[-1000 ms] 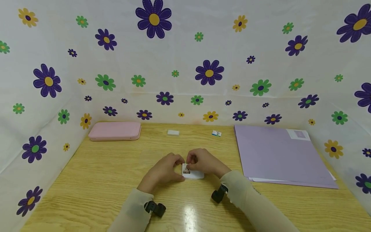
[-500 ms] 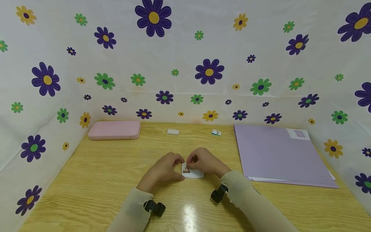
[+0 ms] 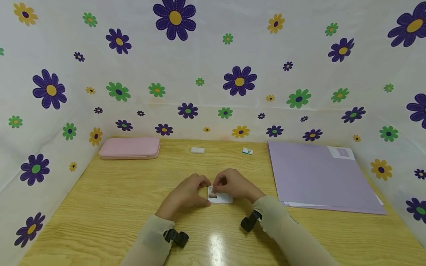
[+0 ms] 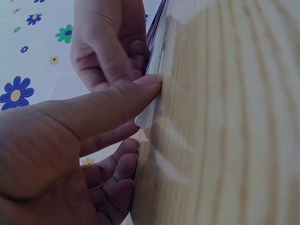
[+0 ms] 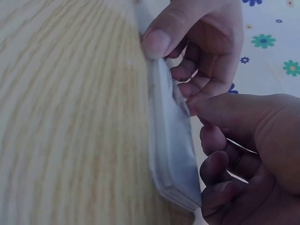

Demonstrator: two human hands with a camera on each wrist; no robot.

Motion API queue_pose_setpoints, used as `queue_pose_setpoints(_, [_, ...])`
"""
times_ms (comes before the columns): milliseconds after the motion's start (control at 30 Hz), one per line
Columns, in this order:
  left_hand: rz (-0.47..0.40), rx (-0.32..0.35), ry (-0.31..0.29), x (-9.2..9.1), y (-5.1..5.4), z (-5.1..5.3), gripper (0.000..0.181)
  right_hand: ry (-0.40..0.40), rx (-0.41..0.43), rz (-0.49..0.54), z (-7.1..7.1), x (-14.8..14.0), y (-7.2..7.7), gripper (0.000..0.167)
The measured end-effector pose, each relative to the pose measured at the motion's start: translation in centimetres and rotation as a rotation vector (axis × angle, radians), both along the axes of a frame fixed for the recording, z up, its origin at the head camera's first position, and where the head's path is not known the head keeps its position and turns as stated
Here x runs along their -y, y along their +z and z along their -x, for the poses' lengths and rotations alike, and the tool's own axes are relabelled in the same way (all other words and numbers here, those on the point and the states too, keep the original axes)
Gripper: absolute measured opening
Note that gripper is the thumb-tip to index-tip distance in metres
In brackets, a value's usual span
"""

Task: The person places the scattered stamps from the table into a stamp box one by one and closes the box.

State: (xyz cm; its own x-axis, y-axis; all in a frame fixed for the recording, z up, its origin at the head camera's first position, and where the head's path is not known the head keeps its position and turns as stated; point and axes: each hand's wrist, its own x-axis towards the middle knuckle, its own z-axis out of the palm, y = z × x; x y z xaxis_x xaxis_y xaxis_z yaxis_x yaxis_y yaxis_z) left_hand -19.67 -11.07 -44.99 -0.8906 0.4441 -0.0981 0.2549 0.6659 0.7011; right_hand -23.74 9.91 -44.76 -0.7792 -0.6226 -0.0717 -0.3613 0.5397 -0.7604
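Observation:
A small flat white case (image 3: pixel 223 198) with clear-looking edges lies on the table, and a small photo (image 3: pixel 212 194) sits on its left end. My left hand (image 3: pixel 187 192) holds that end by its edges, thumb at the near corner and index finger at the far one. Above the photo, my right hand (image 3: pixel 235 184) has thumb and index fingertips together on it, seemingly pinching it; the other fingers are curled. From the right side, the right wrist view shows the case (image 5: pixel 176 140) edge-on, with the right thumb (image 5: pixel 229 112) reaching its upper face.
A pink pencil case (image 3: pixel 129 148) stands at the back left. Behind the hands lie a white eraser-like block (image 3: pixel 198 150) and a small white, blue and green piece (image 3: pixel 247 151). A purple folder (image 3: pixel 323 177) with papers under it covers the right side. Flowered cloth hangs around the table.
Both hands keep nearly the same place and hold on the case and photo. The whole head view has shifted slightly up and to the left.

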Motion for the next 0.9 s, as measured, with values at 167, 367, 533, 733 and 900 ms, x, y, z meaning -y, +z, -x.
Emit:
queue_pose_setpoints(167, [0.004,0.007,0.003,-0.03,0.08,-0.09,0.050,-0.008,-0.012,0.008,0.11,0.07,-0.14,0.008])
queue_pose_setpoints(367, [0.000,-0.006,-0.001,0.01,0.27,-0.12,0.049,-0.004,-0.015,-0.001,0.24,0.10,-0.26,0.009])
queue_pose_setpoints(533, [0.011,-0.025,-0.017,-0.13,-0.06,0.00,0.049,0.007,-0.017,0.013,0.18,-0.19,-0.34,0.008])
queue_pose_setpoints(733, [0.018,-0.022,-0.019,-0.37,-0.14,0.04,0.051,-0.013,0.015,0.047,0.16,-0.76,-0.16,0.008])
queue_pose_setpoints(900, [0.028,-0.007,0.001,-0.09,0.08,-0.03,0.051,-0.021,0.007,0.068,0.40,-0.78,0.28,0.009])
